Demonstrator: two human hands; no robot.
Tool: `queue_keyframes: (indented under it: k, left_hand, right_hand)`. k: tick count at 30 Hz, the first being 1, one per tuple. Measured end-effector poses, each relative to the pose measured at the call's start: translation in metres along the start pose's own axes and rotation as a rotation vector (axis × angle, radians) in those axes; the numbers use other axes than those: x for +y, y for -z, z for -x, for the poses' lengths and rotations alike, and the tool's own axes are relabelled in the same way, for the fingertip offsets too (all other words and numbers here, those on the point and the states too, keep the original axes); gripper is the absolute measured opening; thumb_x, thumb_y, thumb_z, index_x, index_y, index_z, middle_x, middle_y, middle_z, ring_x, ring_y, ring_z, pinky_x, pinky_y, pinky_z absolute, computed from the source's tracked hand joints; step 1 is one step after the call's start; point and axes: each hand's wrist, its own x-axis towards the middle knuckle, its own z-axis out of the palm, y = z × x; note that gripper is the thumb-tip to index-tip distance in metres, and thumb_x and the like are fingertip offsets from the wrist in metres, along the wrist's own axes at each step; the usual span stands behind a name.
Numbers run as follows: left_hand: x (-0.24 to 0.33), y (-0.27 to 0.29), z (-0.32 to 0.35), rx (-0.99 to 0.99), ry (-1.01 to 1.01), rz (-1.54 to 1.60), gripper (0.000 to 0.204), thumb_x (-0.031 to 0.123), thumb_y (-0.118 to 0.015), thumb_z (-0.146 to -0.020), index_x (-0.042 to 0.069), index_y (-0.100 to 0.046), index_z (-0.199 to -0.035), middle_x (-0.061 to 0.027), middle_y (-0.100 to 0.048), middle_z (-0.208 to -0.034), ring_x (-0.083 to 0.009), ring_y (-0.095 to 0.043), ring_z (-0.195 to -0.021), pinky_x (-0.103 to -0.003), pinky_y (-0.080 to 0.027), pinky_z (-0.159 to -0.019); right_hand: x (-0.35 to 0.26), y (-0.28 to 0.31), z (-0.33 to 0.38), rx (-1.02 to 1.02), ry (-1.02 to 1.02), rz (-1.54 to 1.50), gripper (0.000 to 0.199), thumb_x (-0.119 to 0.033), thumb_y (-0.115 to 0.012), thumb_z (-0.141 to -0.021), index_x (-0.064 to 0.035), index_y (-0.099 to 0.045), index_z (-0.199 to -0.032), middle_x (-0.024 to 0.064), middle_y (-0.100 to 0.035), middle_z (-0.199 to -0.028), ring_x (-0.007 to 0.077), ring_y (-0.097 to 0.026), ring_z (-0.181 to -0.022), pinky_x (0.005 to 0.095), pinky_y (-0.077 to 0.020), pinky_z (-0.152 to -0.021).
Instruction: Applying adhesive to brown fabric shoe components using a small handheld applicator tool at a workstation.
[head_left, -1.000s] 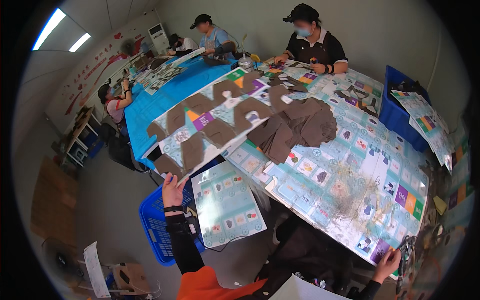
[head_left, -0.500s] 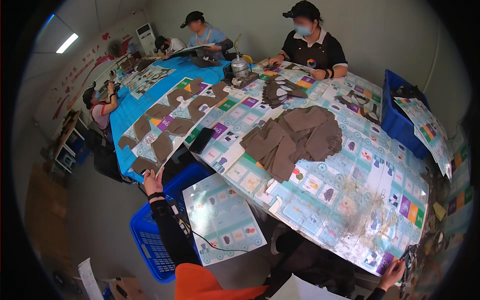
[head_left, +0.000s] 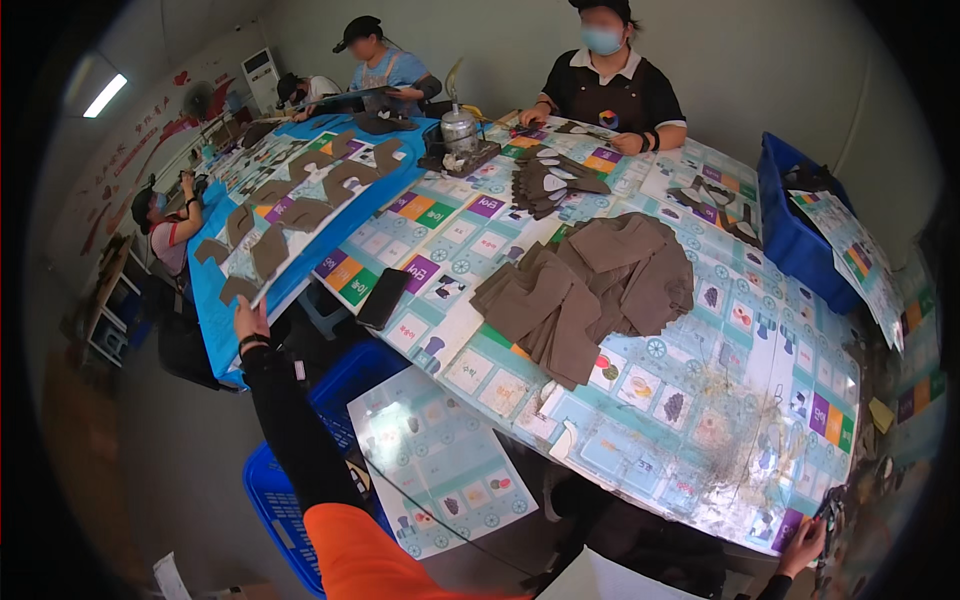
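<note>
My left hand [head_left: 250,318], arm stretched out, pinches the near corner of a printed sheet [head_left: 282,209]. Rows of brown cut pieces [head_left: 271,252] lie spread over that sheet, which rests on the blue-covered table [head_left: 208,318]. At the near right corner of the printed-top table [head_left: 620,440], my right hand [head_left: 803,546] is closed by a dark object [head_left: 829,508]; what that object is cannot be made out. Between my hands, a large fanned heap of brown pieces [head_left: 600,290] sits on the printed table. A black phone [head_left: 383,298] lies near its left edge.
Across the table sits a masked co-worker [head_left: 612,90]; others work farther left. A metal pot [head_left: 459,132] and smaller dark pieces [head_left: 556,180] lie toward the far side. Blue crates stand at right [head_left: 800,225] and below left [head_left: 270,500]. A loose printed sheet [head_left: 440,470] overlaps the lower crate.
My left hand has moved left and away, and the sheet with its brown pieces has shifted the same way, onto the blue-covered table. My right hand stays at the table corner.
</note>
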Motion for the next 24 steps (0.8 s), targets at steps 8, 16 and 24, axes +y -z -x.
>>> queue_keyframes:
  k: [8,16,24]
  left_hand:
    - [-0.065,-0.040,0.137,0.167,0.242,0.008,0.095,0.057,-0.060,-0.092,0.003,-0.013,-0.155,-0.0220,-0.021,-0.157,-0.0343,-0.045,-0.135,-0.047,-0.045,-0.105]
    - [-0.066,-0.024,0.224,0.153,0.499,0.062,0.054,0.040,-0.063,-0.095,0.008,-0.049,-0.136,-0.0059,-0.062,-0.125,-0.0186,-0.061,-0.102,-0.032,-0.051,-0.085]
    - [-0.023,-0.118,0.259,-0.175,0.482,0.188,0.064,0.043,-0.064,-0.095,-0.001,-0.044,-0.135,-0.0129,-0.062,-0.124,-0.0203,-0.062,-0.100,-0.032,-0.053,-0.087]
  right_hand:
    - [-0.060,0.019,-0.002,0.069,0.009,0.013,0.025,-0.004,-0.058,-0.092,0.0000,-0.040,-0.076,0.0106,-0.034,-0.065,0.0215,-0.034,-0.057,0.0362,-0.0323,-0.054]
    - [-0.078,0.024,-0.013,0.042,0.180,-0.027,0.027,-0.002,-0.058,-0.089,-0.0002,-0.037,-0.072,0.0127,-0.033,-0.066,0.0275,-0.035,-0.058,0.0391,-0.0316,-0.055]
    - [-0.089,0.024,-0.024,0.078,0.191,-0.202,0.029,0.001,-0.058,-0.088,0.0007,-0.035,-0.072,0.0102,-0.030,-0.065,0.0241,-0.031,-0.057,0.0389,-0.0264,-0.054]
